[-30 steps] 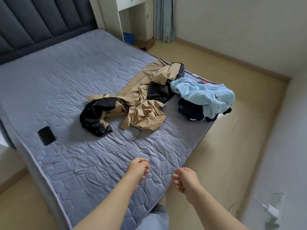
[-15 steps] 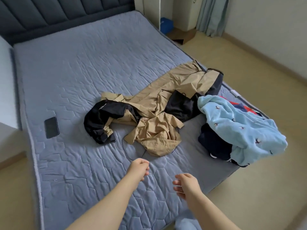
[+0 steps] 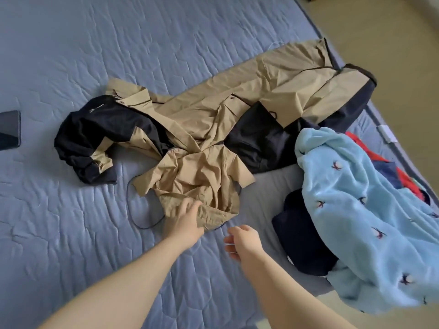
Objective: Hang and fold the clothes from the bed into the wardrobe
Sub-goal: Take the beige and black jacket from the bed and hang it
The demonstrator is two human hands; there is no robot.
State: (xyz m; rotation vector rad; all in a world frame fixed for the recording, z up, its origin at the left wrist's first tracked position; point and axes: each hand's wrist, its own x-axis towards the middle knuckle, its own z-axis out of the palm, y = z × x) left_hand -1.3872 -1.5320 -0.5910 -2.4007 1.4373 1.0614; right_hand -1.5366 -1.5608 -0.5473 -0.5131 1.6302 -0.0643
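Observation:
A crumpled tan and black jacket [image 3: 213, 124] lies across the middle of the grey-blue quilted bed [image 3: 95, 55]. My left hand [image 3: 184, 222] reaches onto the jacket's near tan edge, fingers laid on the fabric. My right hand [image 3: 242, 241] hovers just right of it above the mattress, fingers loosely curled, holding nothing. A light blue fleece garment [image 3: 356, 210] is heaped at the bed's right edge, over a dark navy garment [image 3: 301, 236] and a red one [image 3: 403, 172].
A black phone [image 3: 9, 129] lies on the mattress at the far left. A thin black cord [image 3: 140, 210] loops out from under the jacket beside my left hand. The beige floor [image 3: 403, 32] shows past the bed's right edge.
The camera has moved in close over the bed. My left hand has reached forward from above the bare mattress onto the jacket's near edge. My right hand has followed slightly forward.

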